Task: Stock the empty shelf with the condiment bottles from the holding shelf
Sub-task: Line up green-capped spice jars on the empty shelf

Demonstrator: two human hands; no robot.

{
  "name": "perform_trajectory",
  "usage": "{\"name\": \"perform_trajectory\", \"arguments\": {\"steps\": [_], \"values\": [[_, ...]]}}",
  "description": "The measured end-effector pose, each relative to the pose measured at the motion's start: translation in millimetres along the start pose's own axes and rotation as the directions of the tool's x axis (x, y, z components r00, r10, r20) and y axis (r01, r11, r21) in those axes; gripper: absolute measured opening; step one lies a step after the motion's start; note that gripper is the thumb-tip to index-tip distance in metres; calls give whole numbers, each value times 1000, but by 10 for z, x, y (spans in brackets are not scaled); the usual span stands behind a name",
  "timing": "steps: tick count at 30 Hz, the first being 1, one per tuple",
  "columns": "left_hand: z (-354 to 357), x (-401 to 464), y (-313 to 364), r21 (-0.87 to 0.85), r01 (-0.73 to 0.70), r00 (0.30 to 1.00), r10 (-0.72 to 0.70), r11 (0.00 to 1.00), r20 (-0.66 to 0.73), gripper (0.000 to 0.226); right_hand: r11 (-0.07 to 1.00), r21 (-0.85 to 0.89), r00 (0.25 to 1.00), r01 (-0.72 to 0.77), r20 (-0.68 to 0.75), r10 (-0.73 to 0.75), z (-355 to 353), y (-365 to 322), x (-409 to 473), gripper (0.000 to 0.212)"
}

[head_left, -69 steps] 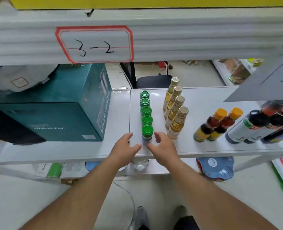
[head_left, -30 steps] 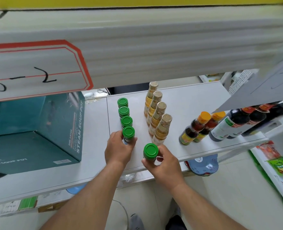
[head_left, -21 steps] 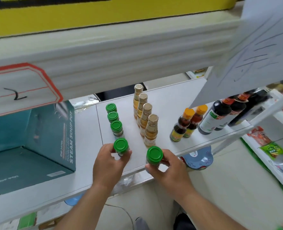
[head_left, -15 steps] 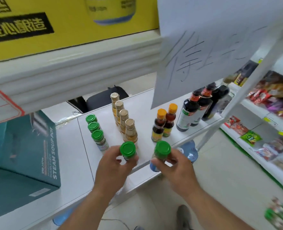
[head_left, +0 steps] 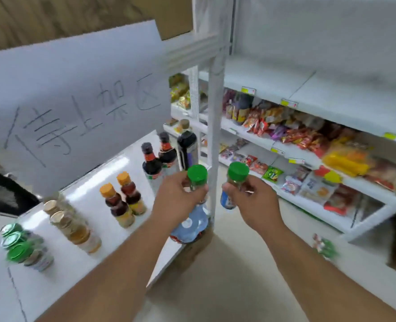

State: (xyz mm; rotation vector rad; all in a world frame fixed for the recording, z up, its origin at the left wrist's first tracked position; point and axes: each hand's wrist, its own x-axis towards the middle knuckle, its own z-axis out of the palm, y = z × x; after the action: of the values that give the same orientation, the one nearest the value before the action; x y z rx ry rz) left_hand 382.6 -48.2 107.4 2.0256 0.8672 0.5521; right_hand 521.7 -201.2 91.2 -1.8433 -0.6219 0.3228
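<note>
My left hand (head_left: 178, 203) is shut on a green-capped jar (head_left: 197, 176), held upright in front of the white shelf post. My right hand (head_left: 252, 203) grips a second green-capped jar (head_left: 236, 180) with a blue label, just right of that post. On the white holding shelf (head_left: 94, 182) at the left stand three more green-capped jars (head_left: 22, 249), a row of gold-capped bottles (head_left: 73, 226), two orange-capped bottles (head_left: 122, 201) and dark sauce bottles (head_left: 159, 161). A bare white shelf (head_left: 308, 89) runs along the upper right.
A handwritten paper sign (head_left: 76, 101) hangs above the holding shelf. A white upright post (head_left: 215, 126) stands between my hands. To the right, lower shelves hold snack packets (head_left: 297, 135). A blue lidded item (head_left: 192, 224) sits under the holding shelf. The floor lies below.
Both hands have lifted a green-capped jar each off the holding shelf and carried them rightward. My view has swung right, bringing the snack shelves and the bare upper shelf into sight.
</note>
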Motion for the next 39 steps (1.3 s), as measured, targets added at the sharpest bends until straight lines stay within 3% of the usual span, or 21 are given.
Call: {"name": "perform_trajectory", "arguments": {"steps": [4, 8, 14, 25, 39], "values": [[683, 292, 568, 4, -52, 996, 52, 999, 66, 14, 999, -40, 995, -15, -99, 11, -803, 178, 276, 21], [1334, 502, 984, -34, -59, 991, 63, 998, 115, 31, 999, -30, 982, -42, -184, 36, -1448, 327, 448, 17], [1955, 831, 1492, -75, -136, 957, 151, 988, 248, 20, 996, -37, 946, -84, -316, 68, -2052, 500, 696, 18], [2465, 2078, 1826, -98, -222, 903, 242, 970, 355, 20, 985, -90, 874, -147, -479, 87, -2181, 499, 1729, 17], [3161, 3468, 2142, -99, -230, 834, 248, 968, 493, 20, 973, 5, 826, -232, -528, 199, -2499, 923, 3140, 21]]}}
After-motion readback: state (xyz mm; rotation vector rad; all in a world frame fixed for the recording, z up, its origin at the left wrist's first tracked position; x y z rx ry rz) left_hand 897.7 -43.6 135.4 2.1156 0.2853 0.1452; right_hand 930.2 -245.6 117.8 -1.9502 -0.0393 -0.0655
